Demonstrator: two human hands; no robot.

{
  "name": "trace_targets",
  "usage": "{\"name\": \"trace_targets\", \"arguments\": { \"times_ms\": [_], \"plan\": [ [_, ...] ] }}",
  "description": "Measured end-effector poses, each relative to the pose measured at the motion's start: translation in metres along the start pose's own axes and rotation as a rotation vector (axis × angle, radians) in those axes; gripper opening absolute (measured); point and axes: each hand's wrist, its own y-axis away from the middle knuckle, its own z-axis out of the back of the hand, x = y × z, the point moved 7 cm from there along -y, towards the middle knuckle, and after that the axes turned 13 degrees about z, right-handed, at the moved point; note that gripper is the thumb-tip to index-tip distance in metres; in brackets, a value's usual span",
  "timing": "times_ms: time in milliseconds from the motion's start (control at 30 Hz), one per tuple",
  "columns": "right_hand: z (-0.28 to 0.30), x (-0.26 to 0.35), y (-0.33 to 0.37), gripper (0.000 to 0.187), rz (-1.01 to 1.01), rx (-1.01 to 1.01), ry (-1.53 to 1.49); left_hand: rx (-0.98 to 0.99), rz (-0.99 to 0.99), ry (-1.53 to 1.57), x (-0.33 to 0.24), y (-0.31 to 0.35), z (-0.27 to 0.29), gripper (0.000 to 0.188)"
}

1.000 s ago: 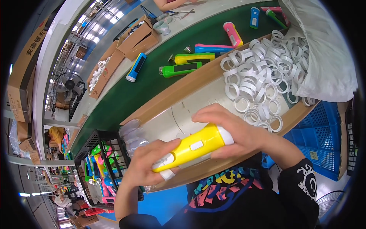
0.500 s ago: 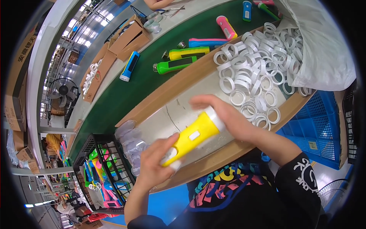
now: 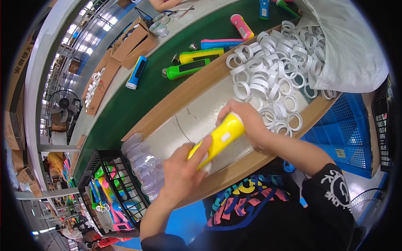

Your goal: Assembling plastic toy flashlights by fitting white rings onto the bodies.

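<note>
A yellow flashlight [image 3: 218, 141] is held slantwise in front of me, over the cardboard tray [image 3: 184, 98]. My left hand [image 3: 181, 172] grips its lower end. My right hand [image 3: 248, 122] is wrapped round the wider head end, and its fingers cover the tip. White rings [image 3: 257, 81] lie in a heap in the right part of the tray. Clear plastic discs [image 3: 142, 161] sit in rows at its left end, next to my left hand.
On the green belt [image 3: 119, 106] beyond lie a green flashlight [image 3: 188, 69], a yellow one [image 3: 201, 55] and several others. A black crate [image 3: 113, 192] of colourful flashlights stands left. A white plastic bag [image 3: 347, 50] and blue crate [image 3: 343, 134] are right. Another person's arm [image 3: 165, 4] shows far off.
My right hand has closed round the flashlight's head, where its fingers were extended beside it. The flashlight has moved slightly right, and the left hand has shifted along with it.
</note>
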Motion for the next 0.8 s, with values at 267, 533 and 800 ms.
{"name": "trace_targets", "arguments": {
  "times_ms": [267, 533, 800],
  "plan": [
    [0.0, -0.005, -0.017, 0.039, -0.19, -0.04, -0.178, -0.117, 0.172, 0.463, 0.03, -0.004, -0.027, 0.064],
    [-0.028, 0.001, 0.009, 0.057, 0.089, 0.095, -0.598, 0.934, 0.472, 2.649, -0.025, 0.046, -0.117, 0.07],
    [-0.035, 0.021, 0.008, 0.045, 0.134, -0.001, -0.498, 0.188, 0.504, 1.273, 0.006, 0.027, -0.086, 0.067]
  ]
}}
